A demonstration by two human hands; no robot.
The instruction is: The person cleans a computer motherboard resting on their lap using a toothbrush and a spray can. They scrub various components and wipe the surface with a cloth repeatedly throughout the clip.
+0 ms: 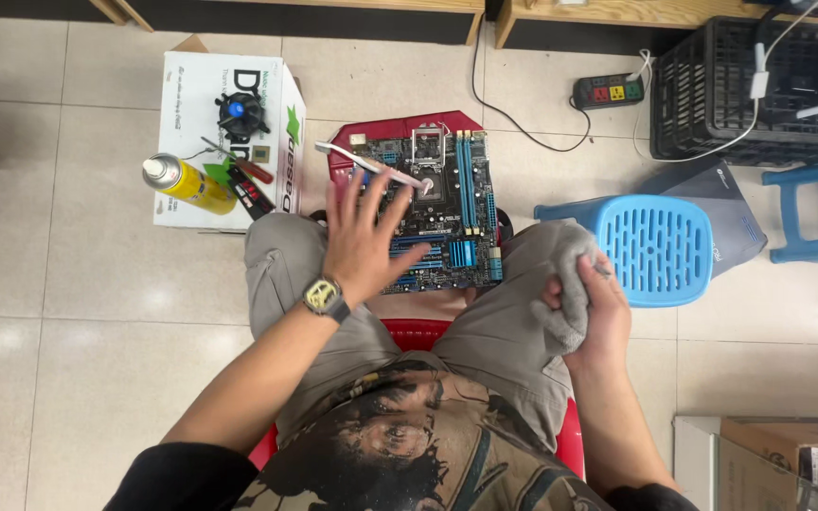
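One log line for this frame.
left hand: open over motherboard | right hand: holds grey cloth | brush: on board

Circuit board (447,203) lies flat on a stool (400,128) just ahead of the person's knees; left hand (360,237) spread over the board's near-left part, a brush (368,164) lying across the board beyond the fingers. Left of the stool — a cardboard box (191,90) on the floor, carrying a cooling fan (240,114), a spray can (186,183) and a screwdriver (243,166) on top. Right hand (598,317) grips a cloth (568,274) on the right knee — a second stool (660,246) just right of it, a power strip (610,92) and crate (750,90) farther back.
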